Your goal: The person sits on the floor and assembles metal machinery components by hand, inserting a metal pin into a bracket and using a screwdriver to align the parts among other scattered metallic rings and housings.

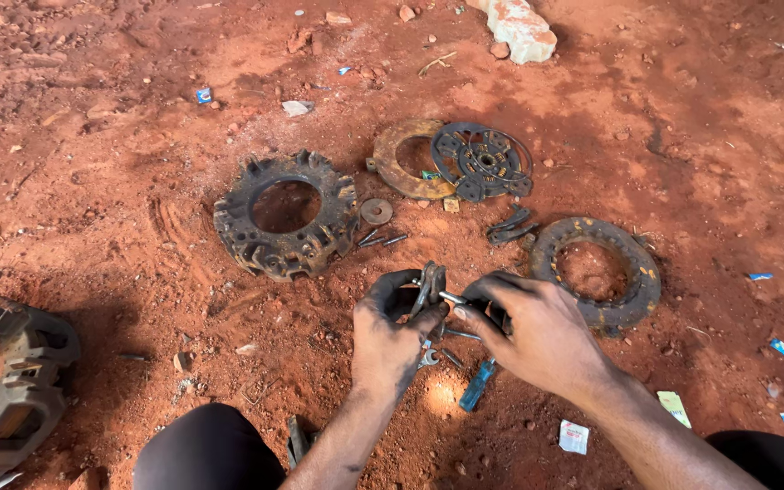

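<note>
Red dirt ground, toothed ring, rusty discs, brick

Red dirt ground all round, littered with pebbles and scraps of wrapper. A grimy toothed housing ring lies left of centre, a small washer just beside it. Further back, a rusty ring sits partly under a dark spoked plate. To the right rests a flat worn ring. A pale brick lies at the top, an engine casing at the left edge.
</note>
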